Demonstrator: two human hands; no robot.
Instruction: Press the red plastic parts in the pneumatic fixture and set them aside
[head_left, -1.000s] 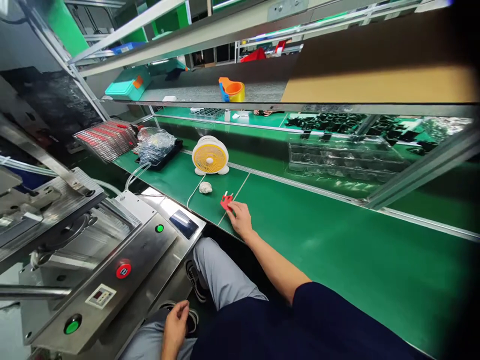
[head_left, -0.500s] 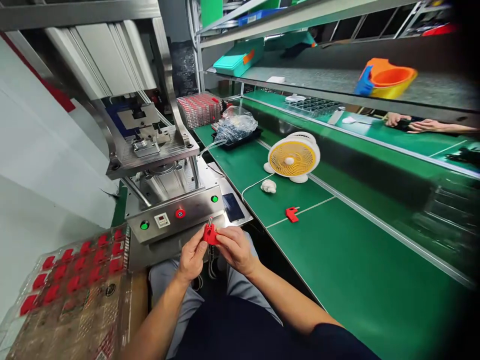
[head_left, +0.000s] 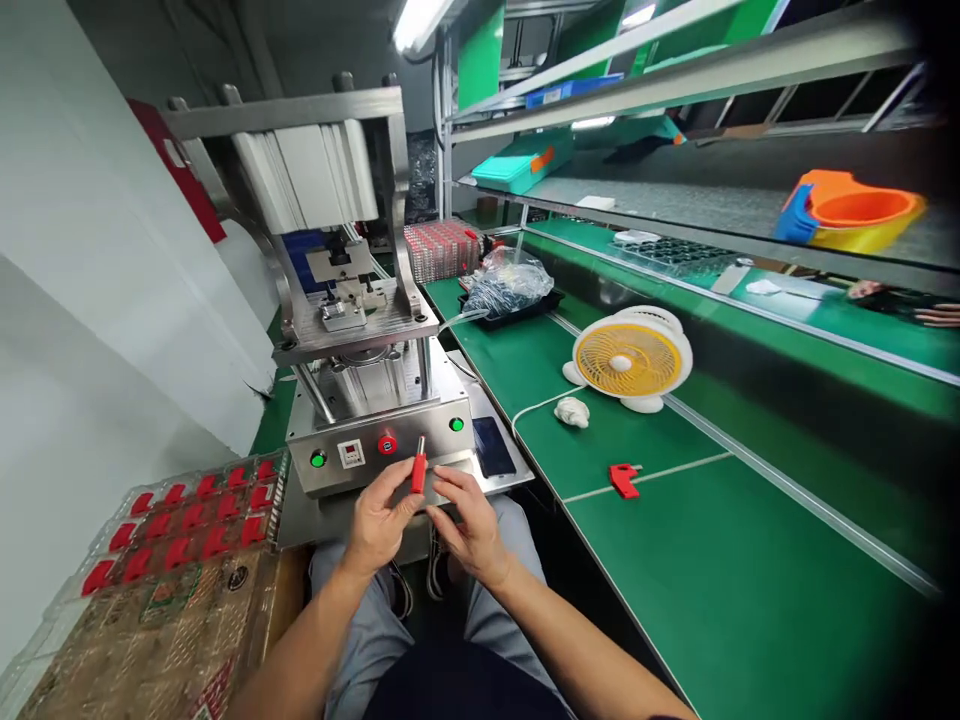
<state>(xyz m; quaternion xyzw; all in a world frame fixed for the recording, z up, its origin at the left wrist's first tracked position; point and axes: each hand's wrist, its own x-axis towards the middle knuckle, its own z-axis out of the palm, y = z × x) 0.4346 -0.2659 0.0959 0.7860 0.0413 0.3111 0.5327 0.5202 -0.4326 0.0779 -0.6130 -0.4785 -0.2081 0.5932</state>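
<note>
My left hand [head_left: 381, 520] pinches a small red plastic part with a metal pin [head_left: 418, 472] and holds it upright in front of the press machine [head_left: 352, 330]. Just to its right, my right hand [head_left: 466, 525] has its fingers loosely spread close to the part, and nothing shows in them. Another red part [head_left: 623, 480] lies on the green conveyor belt [head_left: 720, 580] to my right. On my left, a clear tray of several red parts [head_left: 187, 515] sits on a cardboard box.
The machine's front panel has green buttons [head_left: 318, 459] and a red button [head_left: 387, 443]. A yellow desk fan [head_left: 628, 358] and a white lump [head_left: 574, 411] stand on the belt. Farther back lie a bagged bundle on a black tray [head_left: 508, 285] and another person's hand [head_left: 911, 300].
My head has turned left from the belt toward the press. My right hand left a red part on the belt and joined my left hand, which now holds the other red part upright.
</note>
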